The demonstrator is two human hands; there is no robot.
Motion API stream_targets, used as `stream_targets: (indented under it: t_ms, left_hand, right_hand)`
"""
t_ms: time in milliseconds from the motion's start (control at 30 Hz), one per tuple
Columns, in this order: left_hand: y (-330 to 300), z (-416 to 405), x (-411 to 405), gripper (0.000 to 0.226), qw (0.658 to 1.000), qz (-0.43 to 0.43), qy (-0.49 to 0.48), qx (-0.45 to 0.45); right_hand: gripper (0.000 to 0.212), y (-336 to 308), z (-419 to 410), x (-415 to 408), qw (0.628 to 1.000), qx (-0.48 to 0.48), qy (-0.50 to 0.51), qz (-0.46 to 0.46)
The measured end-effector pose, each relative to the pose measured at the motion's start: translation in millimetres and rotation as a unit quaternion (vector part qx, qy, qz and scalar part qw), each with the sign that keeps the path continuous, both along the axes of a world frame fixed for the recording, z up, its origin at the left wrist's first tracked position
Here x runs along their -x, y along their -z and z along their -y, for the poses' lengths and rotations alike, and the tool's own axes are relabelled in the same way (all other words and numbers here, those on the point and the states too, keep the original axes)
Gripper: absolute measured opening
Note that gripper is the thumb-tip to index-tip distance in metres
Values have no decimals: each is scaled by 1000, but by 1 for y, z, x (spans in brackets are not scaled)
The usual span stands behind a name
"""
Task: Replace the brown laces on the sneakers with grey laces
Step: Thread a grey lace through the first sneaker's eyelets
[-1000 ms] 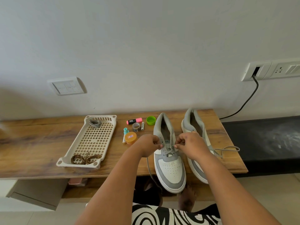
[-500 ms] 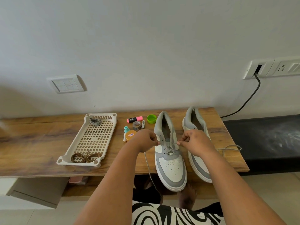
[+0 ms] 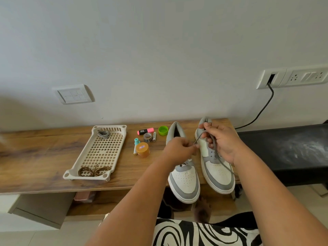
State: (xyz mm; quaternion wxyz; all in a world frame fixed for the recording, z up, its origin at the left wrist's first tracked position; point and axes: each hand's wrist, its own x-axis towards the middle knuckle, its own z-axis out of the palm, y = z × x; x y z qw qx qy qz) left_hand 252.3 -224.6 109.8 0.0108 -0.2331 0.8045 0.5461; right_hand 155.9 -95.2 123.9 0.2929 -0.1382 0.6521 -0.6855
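Two grey-and-white sneakers stand side by side on the wooden shelf (image 3: 44, 157), toes toward me: the left sneaker (image 3: 184, 183) and the right sneaker (image 3: 218, 174). A grey lace (image 3: 213, 144) runs from the right sneaker's eyelets up between my hands. My left hand (image 3: 179, 150) pinches the lace's tip over the gap between the shoes. My right hand (image 3: 221, 141) holds the lace higher up above the right sneaker. The brown laces (image 3: 94, 170) lie coiled at the near end of the beige tray (image 3: 85, 157). A coiled grey lace (image 3: 103, 134) lies at the tray's far end.
Between tray and sneakers lie a pink highlighter (image 3: 145, 131), a green cap (image 3: 163, 130), a tape roll (image 3: 147, 137), a battery (image 3: 154, 136), a teal-capped marker (image 3: 136, 144) and an orange jar (image 3: 143, 152). A black cable (image 3: 262, 109) hangs from the wall socket. A black surface (image 3: 284, 153) adjoins the shelf's right end.
Both hands left the left sneaker's lacing and moved right. They now hold the loose grey lace of the right sneaker, raised above it.
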Motion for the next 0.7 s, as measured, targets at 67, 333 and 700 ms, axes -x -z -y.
stream_targets:
  t_ms: [67,333,700]
  left_hand:
    - [-5,-11,3,40,982,22,-53,-182]
    - [-23,-8,10,27,836,-88,-187,-508]
    - [-31,10,-10,25,993,-78,65,-69]
  right_hand:
    - [20,-6,-2,-4,1000,-1,-3,1]
    - [20,-9,-16,-10,981,-167,-71,-62]
    - [44,-6,-3,-9,952,-142,-91,-256]
